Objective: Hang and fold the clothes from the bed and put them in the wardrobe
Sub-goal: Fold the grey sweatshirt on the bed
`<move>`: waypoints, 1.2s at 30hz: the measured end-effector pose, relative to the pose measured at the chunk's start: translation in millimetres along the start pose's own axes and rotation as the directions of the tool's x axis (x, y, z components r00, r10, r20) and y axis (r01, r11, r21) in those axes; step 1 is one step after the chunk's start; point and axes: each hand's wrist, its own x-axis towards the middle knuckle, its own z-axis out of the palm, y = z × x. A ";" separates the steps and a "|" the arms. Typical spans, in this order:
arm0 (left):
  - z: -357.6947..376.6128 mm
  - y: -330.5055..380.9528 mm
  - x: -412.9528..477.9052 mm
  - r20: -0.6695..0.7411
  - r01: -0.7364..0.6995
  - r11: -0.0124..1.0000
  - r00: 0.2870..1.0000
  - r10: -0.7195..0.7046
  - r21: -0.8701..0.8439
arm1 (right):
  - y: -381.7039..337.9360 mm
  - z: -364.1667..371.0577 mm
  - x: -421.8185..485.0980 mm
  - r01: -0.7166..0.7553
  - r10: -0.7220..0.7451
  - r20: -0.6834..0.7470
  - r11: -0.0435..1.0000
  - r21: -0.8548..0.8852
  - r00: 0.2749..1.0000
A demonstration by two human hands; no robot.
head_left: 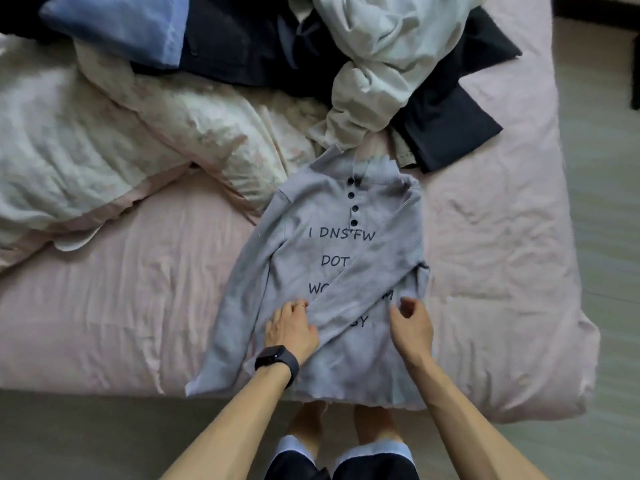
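Note:
A lavender-grey long-sleeved top (332, 251) with dark buttons and black lettering lies face up on the pink bed sheet (138, 289), its hem at the near edge. One sleeve is folded diagonally across its chest; the other sleeve lies straight along its left side. My left hand (291, 329), with a ring and a black watch, rests on the cuff end of the folded sleeve, fingers fairly flat. My right hand (410, 323) hovers over the top's lower right part, fingers loosely curled and holding nothing.
Behind the top lies a heap of clothes: a pale whitish garment (381, 71), dark navy garments (446, 129) and a light blue one (117, 26). A cream floral duvet (104, 133) is bunched at the left. Grey floor (609, 237) runs along the right and near side.

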 end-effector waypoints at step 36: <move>26.3 173.4 113.9 -0.186 -0.419 0.870 0.862 0.471 0.260 | -16.4 -44.2 109.6 0.465 -0.560 -0.221 0.807 -0.363 0.798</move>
